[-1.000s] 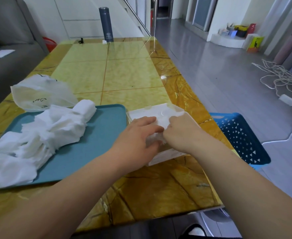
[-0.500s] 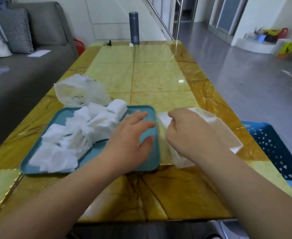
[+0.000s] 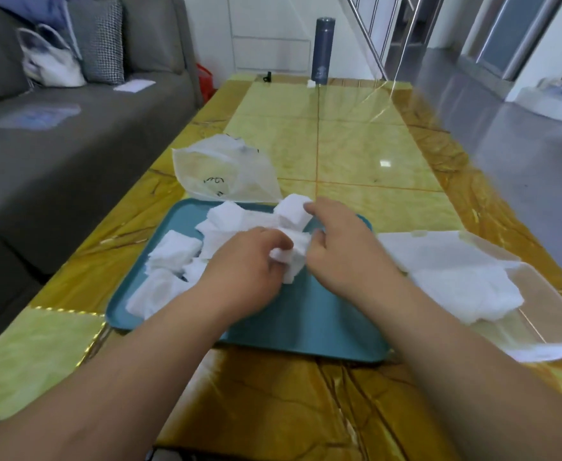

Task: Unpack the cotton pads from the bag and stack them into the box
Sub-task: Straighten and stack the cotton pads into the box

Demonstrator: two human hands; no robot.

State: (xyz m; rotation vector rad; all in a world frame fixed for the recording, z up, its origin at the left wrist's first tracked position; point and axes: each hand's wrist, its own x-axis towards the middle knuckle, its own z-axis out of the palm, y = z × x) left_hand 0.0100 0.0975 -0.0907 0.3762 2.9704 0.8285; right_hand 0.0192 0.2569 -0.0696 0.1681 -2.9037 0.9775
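— What are the hands doing?
— The left hand (image 3: 249,271) and right hand (image 3: 342,247) are both pinching one wad of cotton pads (image 3: 291,257) over the teal tray (image 3: 306,327).
— How far along?
— Partway, I'd judge. Loose pads (image 3: 173,257) are lying on the tray, some are sitting in the clear box (image 3: 545,294) right of it, and the bag (image 3: 219,171) is lying beyond it, seemingly emptied.

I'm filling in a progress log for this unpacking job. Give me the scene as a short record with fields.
left hand: grips a clump of cotton pads over the tray
right hand: grips the same clump from its right side
tray: teal, on the table, loose pads piled on its left part
plastic bag: crumpled, behind the tray
clear box: right of the tray, some pads already inside
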